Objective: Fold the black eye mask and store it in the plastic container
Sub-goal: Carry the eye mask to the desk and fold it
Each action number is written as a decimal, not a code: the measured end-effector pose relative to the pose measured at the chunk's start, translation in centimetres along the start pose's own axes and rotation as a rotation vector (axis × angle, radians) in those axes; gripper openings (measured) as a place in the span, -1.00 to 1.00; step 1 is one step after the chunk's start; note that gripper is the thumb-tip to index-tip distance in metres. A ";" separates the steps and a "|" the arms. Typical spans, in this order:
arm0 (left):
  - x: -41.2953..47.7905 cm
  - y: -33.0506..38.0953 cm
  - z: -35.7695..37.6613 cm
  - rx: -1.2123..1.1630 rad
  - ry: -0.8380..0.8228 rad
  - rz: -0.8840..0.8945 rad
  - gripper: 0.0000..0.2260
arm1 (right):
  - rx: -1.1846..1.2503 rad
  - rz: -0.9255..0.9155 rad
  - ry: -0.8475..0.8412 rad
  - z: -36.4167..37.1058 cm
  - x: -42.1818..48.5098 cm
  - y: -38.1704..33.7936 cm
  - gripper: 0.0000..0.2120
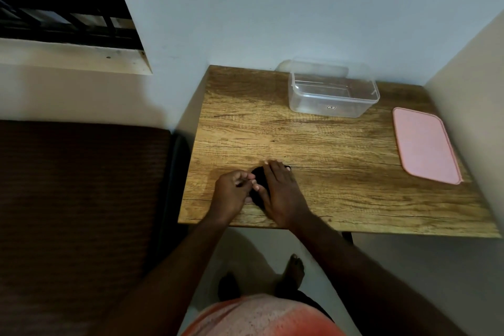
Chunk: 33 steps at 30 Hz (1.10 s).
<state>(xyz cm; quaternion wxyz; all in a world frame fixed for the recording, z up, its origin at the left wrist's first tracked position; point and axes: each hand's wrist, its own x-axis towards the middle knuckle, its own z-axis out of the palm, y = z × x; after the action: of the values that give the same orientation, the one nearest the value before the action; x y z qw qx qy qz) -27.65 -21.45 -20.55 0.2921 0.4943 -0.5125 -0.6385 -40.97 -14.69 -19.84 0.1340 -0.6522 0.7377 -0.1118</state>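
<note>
Soft, light, likely springy black eye mask point(257, 175) lies near the counter's point(327, 150) front edge under the flat-pressing right hand point(281, 194); the left hand point(233, 191), fingers curled, apparently pinches its left edge, so grip the folded edges.

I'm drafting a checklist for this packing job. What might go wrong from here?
1. The black eye mask is held down only by the right hand pressing flat and the left hand, which seems to pinch its edge; lifting may let the fold spring open.
2. It lies near the front edge of the table and could slide off.
3. The clear plastic container stands far back, a long carry; its pink lid lies apart.
</note>
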 end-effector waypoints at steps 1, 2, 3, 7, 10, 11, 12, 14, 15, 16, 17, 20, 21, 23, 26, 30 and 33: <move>0.0 0.1 0.1 0.009 0.004 -0.003 -0.94 | -0.042 0.022 -0.027 0.3 -0.1 0.6 -0.33; 0.0 0.1 0.1 0.014 0.007 -0.005 -0.94 | -0.067 0.041 -0.042 0.5 -0.2 1.2 -0.29; 0.0 0.2 0.1 0.015 0.010 -0.007 -0.94 | -0.077 0.058 -0.051 0.6 -0.2 1.8 -0.25; -0.1 0.1 0.0 0.010 0.006 -0.019 -0.96 | -0.080 0.096 -0.081 0.2 -0.2 3.3 -0.12; 0.0 0.5 -0.2 0.021 -0.010 -0.014 -0.98 | -0.044 0.163 -0.051 -1.2 0.4 2.5 -0.09; 0.2 0.6 -0.3 0.019 -0.022 -0.015 -0.98 | -0.037 0.159 -0.019 -1.6 0.8 1.7 -0.10; 0.3 0.6 -0.4 0.010 -0.037 -0.018 -0.98 | -0.025 0.128 0.005 -1.9 1.1 0.8 -0.10; 0.4 0.5 -0.6 0.002 -0.053 -0.020 -0.94 | 0.050 0.033 -0.005 -1.7 1.5 -1.1 -0.13; 0.4 0.3 -0.7 0.018 -0.049 -0.014 -0.91 | 0.090 -0.008 -0.033 -1.3 1.4 -1.6 -0.14; 0.3 0.3 -0.6 0.032 -0.046 -0.010 -0.90 | 0.103 -0.041 -0.055 -0.7 1.2 -1.8 -0.16; 0.3 0.4 -0.6 0.031 -0.045 -0.011 -0.92 | 0.082 -0.068 -0.060 -0.1 1.0 -1.5 -0.16; 0.2 1.0 -0.3 -0.034 -0.047 -0.054 -0.95 | -0.073 -0.105 -0.058 0.5 0.4 1.1 -0.21; 0.2 1.1 -0.2 -0.055 -0.046 -0.071 -0.95 | -0.106 -0.099 -0.064 0.4 0.3 2.1 -0.25; 0.0 1.1 -0.3 -0.055 -0.035 -0.083 -0.96 | -0.120 -0.058 -0.074 0.0 0.1 3.5 -0.29; -0.2 1.0 -0.3 -0.005 -0.013 -0.031 -0.94 | -0.104 -0.017 -0.065 -0.3 -0.2 4.0 -0.30; -0.5 0.5 0.1 0.545 0.082 0.286 -0.92 | -0.119 0.012 -0.076 0.0 -0.2 3.7 -0.26; -0.2 0.3 0.4 1.001 0.020 0.558 -0.66 | -0.118 0.012 -0.079 0.1 -0.3 3.8 -0.26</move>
<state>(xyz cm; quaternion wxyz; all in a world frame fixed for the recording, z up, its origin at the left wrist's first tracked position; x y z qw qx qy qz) -27.96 -21.17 -20.23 0.1845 0.4246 -0.8606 -0.2121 -44.48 -13.89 -21.23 0.1250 -0.6583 0.7411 -0.0415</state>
